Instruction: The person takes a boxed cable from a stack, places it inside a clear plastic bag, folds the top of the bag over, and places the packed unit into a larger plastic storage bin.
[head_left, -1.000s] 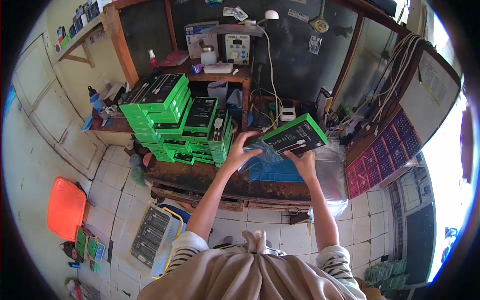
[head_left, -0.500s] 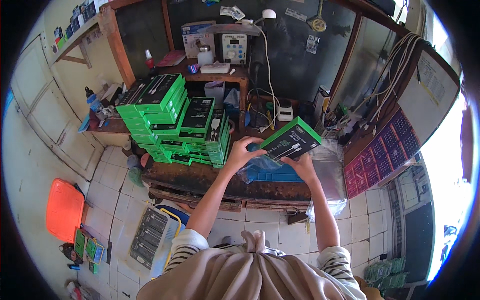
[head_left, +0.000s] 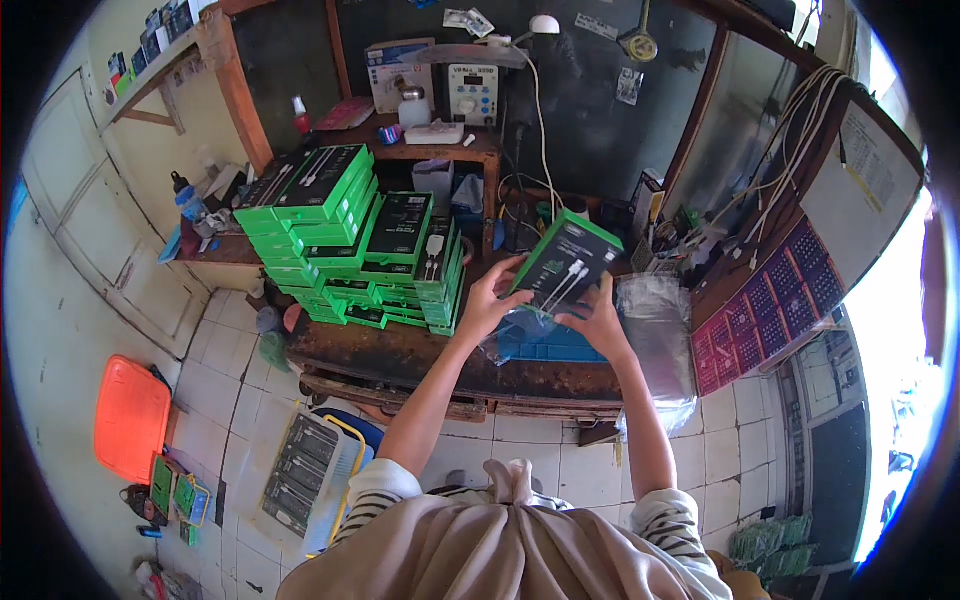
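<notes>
From where I stand, the green-and-black box (head_left: 568, 260) is up in the air above the front of the worn wooden surface (head_left: 380, 357), gripped between both hands. Half a second ago it lay slanted, its far end leaning off to the right; now it has swung round to stand steeper, a little further left, its printed face with the pale cable picture still toward the person. The left hand (head_left: 492, 300) pinches the lower left side, thumb near the corner and fingers along the edge. The right hand (head_left: 603, 325) has shifted most: earlier it held the lower edge, and now its fingers reach up the right side while the thumb sits at the lower end, so it too is pinching the box. Clear plastic (head_left: 520, 326) bunches beneath the box, by the left hand; whether it wraps any of the box I can't tell. Under that, the blue mat (head_left: 560, 347) lies where it was. The white device beyond, plain to see before, is now mostly hidden by the box. To the left, the stacked boxes (head_left: 400, 245) stand unchanged, and the clear sheeting (head_left: 655, 340) at the right hasn't moved.
</notes>
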